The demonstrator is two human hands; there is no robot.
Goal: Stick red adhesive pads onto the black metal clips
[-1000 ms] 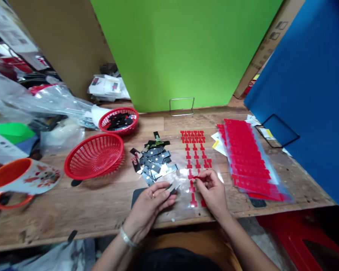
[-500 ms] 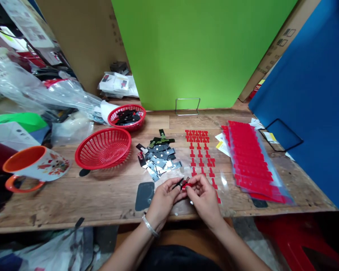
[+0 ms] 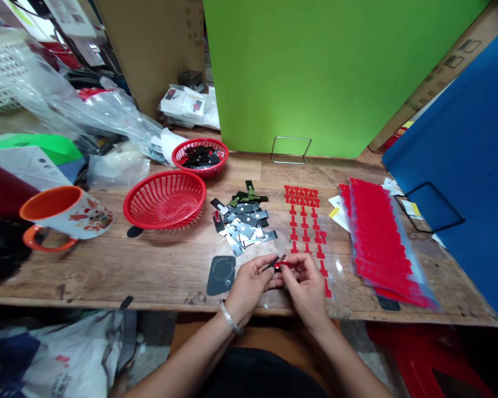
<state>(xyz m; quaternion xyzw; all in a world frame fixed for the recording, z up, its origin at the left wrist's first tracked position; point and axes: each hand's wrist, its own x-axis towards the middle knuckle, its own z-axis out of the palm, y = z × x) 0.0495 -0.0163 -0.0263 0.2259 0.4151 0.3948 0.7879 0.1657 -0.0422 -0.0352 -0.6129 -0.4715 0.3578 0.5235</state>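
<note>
Near the table's front edge, my two hands meet over one small workpiece. My left hand (image 3: pixel 249 284) is closed on a small flat dark strip (image 3: pixel 270 264), like those in the pile. My right hand (image 3: pixel 309 290) pinches a small red piece (image 3: pixel 279 265) against that strip; the fingertips partly hide both. Just beyond lies a loose pile of black, silver and olive strips (image 3: pixel 244 221). To its right, red T-shaped pieces (image 3: pixel 304 221) stand in rows on a clear sheet, whose near end my right hand partly covers.
At the left stand a red basket (image 3: pixel 166 202), a smaller red basket (image 3: pixel 201 171) of dark strips and an orange-and-white mug (image 3: pixel 89 213). A stack of red sheets in clear plastic (image 3: pixel 379 237) lies at the right. Green (image 3: pixel 315 72) and blue (image 3: pixel 473 166) panels rise behind.
The camera view has turned, so the table's things appear further right. Both hands stay together on the strip and red piece, with only slight finger movement.
</note>
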